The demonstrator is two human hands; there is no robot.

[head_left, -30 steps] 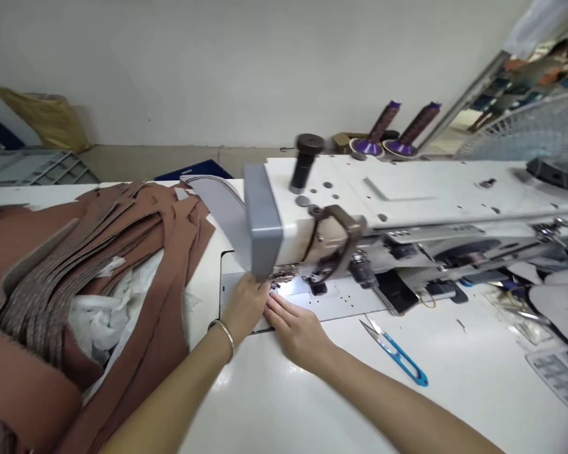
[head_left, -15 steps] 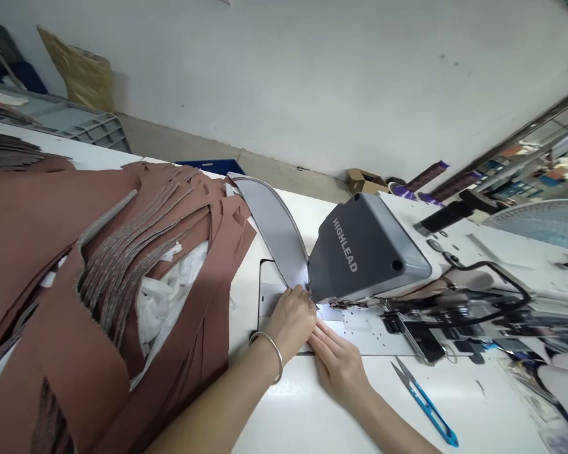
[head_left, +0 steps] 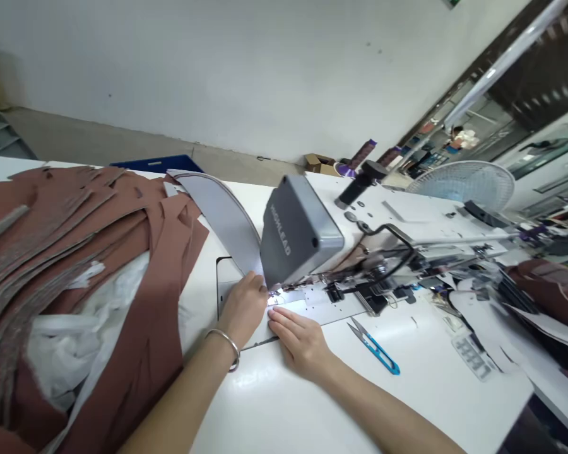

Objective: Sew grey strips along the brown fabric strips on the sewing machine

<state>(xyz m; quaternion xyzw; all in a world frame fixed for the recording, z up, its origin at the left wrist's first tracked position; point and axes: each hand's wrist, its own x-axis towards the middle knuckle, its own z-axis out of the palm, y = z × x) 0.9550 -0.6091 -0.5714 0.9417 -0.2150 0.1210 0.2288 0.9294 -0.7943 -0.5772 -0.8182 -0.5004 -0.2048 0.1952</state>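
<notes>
A long curved grey fabric piece [head_left: 222, 217] lies across the sewing machine's bed, its near end by the needle area. My left hand [head_left: 245, 307], with a bangle on the wrist, is closed on that near end, fingers curled beside the machine head. Right of it, my right hand [head_left: 303, 340] rests on the bed plate with its fingers stretched out and flat, the tips close to the needle area. The sewing machine [head_left: 293, 230] has a dark grey head cover, which hides the needle. A small light glows beneath it.
Stacked brown leather-like pieces [head_left: 161, 302] cover the table's left side, with white crumpled material [head_left: 82, 347] among them. Blue thread snips [head_left: 376, 347] lie right of my right hand. Behind the machine are thread cones [head_left: 360, 157] and a fan [head_left: 461, 183]. A blue crate [head_left: 158, 164] stands beyond the table.
The view has swung to the right, so everything sits further left in the picture. My right hand's fingertips are now slightly apart from my left hand. The grey piece looks much the same.
</notes>
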